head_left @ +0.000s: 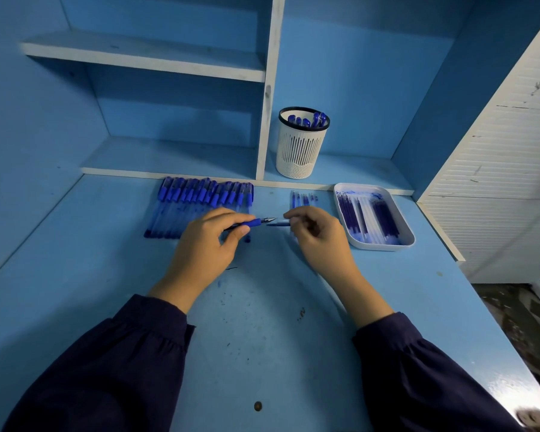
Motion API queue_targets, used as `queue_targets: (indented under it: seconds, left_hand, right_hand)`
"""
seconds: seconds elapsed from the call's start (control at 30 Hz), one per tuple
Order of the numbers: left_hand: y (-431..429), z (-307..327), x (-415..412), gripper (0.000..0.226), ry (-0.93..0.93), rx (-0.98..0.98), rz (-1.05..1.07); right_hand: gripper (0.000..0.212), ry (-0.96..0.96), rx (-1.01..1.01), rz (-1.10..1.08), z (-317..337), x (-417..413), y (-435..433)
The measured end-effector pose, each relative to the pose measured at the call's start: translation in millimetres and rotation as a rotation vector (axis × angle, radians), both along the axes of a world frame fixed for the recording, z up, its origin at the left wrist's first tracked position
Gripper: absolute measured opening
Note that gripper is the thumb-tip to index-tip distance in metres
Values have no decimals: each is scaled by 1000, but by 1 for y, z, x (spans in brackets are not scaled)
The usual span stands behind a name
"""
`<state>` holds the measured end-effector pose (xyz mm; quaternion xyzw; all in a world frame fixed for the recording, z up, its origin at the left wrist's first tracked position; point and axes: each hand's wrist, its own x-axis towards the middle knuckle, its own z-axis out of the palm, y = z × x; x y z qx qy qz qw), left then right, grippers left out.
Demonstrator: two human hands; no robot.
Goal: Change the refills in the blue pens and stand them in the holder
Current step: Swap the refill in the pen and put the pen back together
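Pen (252, 223), blue with metal tip, in left grip (209, 241); right grip (318, 235) pinches blue piece (278, 224).

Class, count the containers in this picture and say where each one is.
2. A white holder with pens stands on the back shelf; a white tray of refills lies on the desk, right side. None looks hidden.

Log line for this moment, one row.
left hand grips pen | right hand pinches small blue part by tip | holder has pens | tray holds refills
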<state>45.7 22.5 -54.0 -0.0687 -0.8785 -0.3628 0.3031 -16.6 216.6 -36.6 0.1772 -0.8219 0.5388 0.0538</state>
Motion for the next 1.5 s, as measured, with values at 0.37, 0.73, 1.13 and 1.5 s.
queue_targets:
  seconds: [0.37,0.73,1.13,1.5]
  left_hand:
    - [2,-2,-1,22,1,-11,-34]
    - [4,-3,-2,22,-14,15,-52]
    - [6,1,-1,22,8,20,-46]
    - [9,4,-10,28,127,-2,-14]
  right_hand:
    - [19,-10,-37,86,1,2,-3]
    - [13,-123,-94,138,-2,7,-1]
    - [13,-215,-222,197,3,5,2]
    - [22,125,-281,94,21,10,1]
